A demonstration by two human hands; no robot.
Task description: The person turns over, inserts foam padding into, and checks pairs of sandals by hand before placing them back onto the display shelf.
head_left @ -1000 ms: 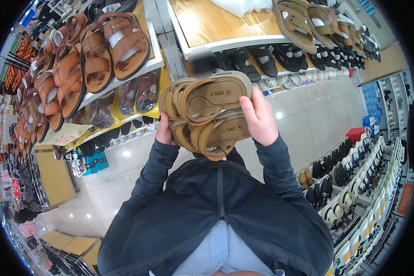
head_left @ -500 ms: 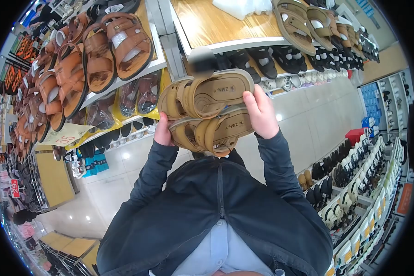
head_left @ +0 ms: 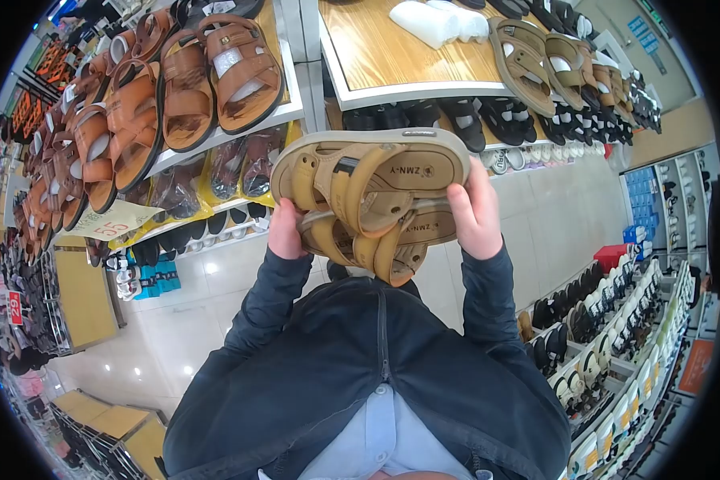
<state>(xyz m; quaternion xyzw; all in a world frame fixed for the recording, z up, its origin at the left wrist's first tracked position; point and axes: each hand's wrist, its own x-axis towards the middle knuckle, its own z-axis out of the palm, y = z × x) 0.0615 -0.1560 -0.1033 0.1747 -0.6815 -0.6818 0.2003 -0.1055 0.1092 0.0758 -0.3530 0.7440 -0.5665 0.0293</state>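
Observation:
A pair of tan sandals is held in front of me, above the floor. The upper sandal (head_left: 412, 172) is tilted so its pale sole edge faces up, with lettering on its insole. Just below it, and partly hidden by it, is the lower sandal (head_left: 424, 228). My left hand (head_left: 286, 230) is closed on the pair at the left end, its thumb on the side. On the right end, my right hand (head_left: 478, 206) grips them, thumb over the rim and other fingers behind, out of sight.
Brown sandals (head_left: 244, 72) line a shelf at upper left, above a price sign (head_left: 116, 224). A wooden shelf (head_left: 376, 52) ahead carries white paper stuffing (head_left: 440, 22) and olive sandals (head_left: 520, 60). Shoe racks (head_left: 608, 344) stand at right. Teal boxes (head_left: 160, 278) sit low at left.
The upper sandal has tipped so more of its side edge shows, and the pair looks bigger and nearer. My right hand has moved right and slightly down. The shelves have shifted slightly in view.

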